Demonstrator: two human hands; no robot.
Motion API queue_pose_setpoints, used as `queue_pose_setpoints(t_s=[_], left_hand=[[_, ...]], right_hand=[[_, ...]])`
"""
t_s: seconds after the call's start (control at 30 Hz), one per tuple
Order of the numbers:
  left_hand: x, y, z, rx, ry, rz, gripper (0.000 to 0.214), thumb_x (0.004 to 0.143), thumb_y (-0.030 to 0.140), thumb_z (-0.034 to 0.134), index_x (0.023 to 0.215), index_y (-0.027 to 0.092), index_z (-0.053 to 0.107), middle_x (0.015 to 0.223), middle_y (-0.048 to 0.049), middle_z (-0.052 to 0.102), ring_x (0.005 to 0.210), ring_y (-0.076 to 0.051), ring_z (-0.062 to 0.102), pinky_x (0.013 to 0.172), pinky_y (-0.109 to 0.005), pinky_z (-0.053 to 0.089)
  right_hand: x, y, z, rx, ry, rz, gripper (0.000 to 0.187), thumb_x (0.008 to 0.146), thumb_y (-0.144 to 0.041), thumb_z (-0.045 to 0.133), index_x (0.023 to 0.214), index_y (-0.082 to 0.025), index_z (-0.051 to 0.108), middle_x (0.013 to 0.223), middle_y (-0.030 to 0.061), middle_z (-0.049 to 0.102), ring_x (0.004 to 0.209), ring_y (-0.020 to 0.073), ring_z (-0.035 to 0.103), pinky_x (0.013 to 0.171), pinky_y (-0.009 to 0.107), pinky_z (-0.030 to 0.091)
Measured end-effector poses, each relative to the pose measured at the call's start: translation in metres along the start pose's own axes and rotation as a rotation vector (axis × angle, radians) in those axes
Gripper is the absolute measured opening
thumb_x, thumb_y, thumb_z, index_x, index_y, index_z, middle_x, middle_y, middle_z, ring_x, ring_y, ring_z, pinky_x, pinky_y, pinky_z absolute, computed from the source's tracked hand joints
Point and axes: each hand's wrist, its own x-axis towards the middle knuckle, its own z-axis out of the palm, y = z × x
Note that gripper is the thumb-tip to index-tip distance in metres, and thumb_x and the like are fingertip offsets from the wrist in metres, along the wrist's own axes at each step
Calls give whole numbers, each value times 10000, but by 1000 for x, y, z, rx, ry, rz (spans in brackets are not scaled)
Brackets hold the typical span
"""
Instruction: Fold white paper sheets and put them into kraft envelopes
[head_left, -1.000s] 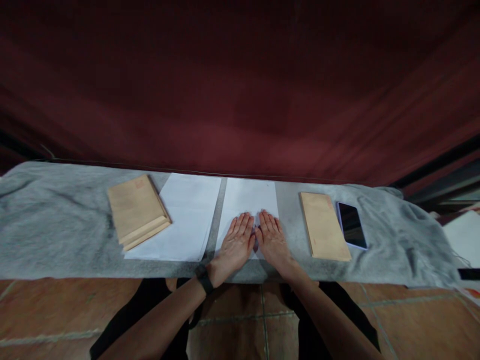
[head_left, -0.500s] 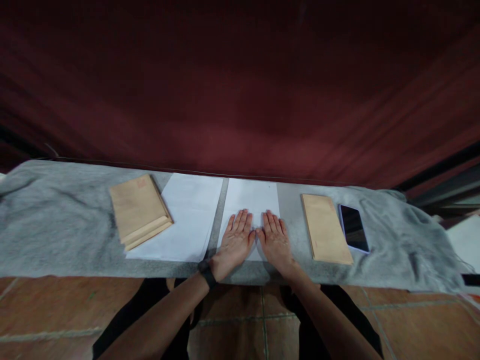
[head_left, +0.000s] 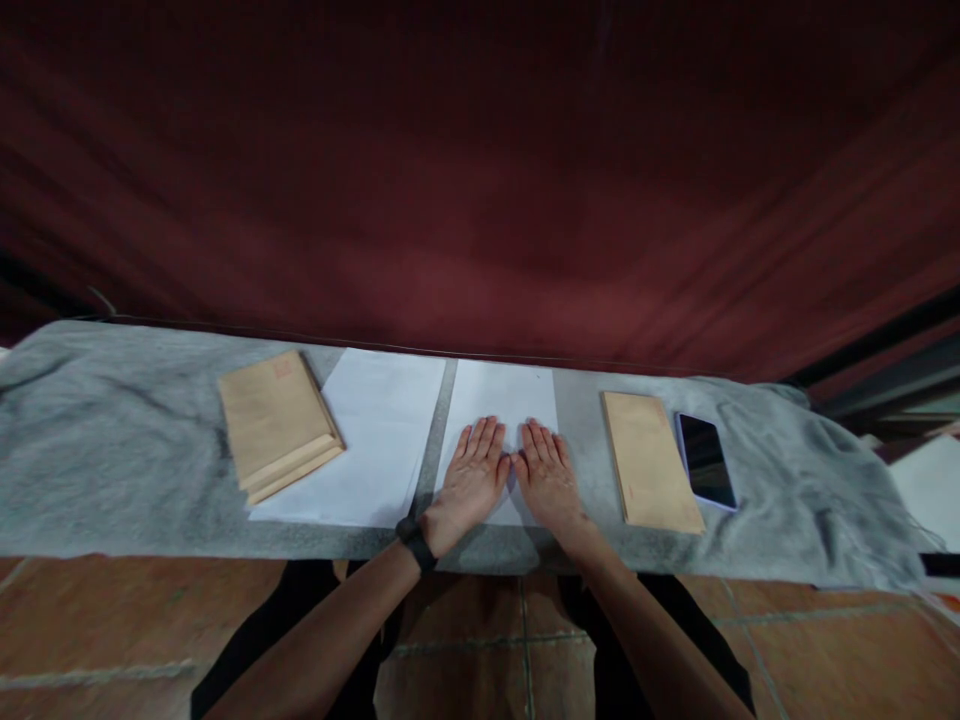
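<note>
My left hand (head_left: 470, 482) and my right hand (head_left: 550, 478) lie flat side by side, palms down, fingers stretched out, on a white sheet of paper (head_left: 504, 398) in the middle of the table. Their thumbs nearly touch. A black band circles my left wrist. Neither hand holds anything.
A grey cloth (head_left: 105, 430) covers the table. Left of the sheet lies a stack of white paper (head_left: 375, 430), with a pile of brown envelopes (head_left: 274, 420) overlapping its left side. On the right are a brown envelope (head_left: 649, 455) and a dark phone (head_left: 705, 460). A dark red curtain hangs behind.
Both hands stay pressed flat on the sheet; they have hardly shifted. Only the view has moved a little.
</note>
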Motion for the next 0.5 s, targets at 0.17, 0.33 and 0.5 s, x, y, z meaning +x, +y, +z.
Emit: queue_pose_setpoints(t_s=[0.17, 0.33, 0.5], left_hand=[[7, -1, 2, 7, -13, -15, 533, 1014, 270, 312, 1512, 107, 408, 1610, -122, 356, 1520, -265, 255, 1254, -506, 204], [11, -4, 7, 31, -25, -36, 541, 1003, 267, 339, 1527, 145, 395, 1619, -103, 344, 1520, -266, 258, 1256, -513, 185], [15, -9, 10, 45, 9, -49, 554, 997, 280, 348, 1538, 164, 374, 1615, -118, 343, 1520, -270, 258, 1249, -533, 180]], right_hand=[[10, -5, 0, 25, -46, 10, 537, 1061, -318, 258, 1540, -107, 380, 1615, 114, 338, 1501, 256, 310, 1225, 470, 216], [16, -9, 3, 25, -40, 35, 538, 1058, -324, 262, 1553, -139, 361, 1609, 113, 347, 1503, 266, 306, 1217, 493, 213], [18, -9, 8, -10, 5, 47, 534, 1058, -336, 296, 1547, -138, 376, 1616, 135, 327, 1488, 288, 333, 1208, 493, 223]])
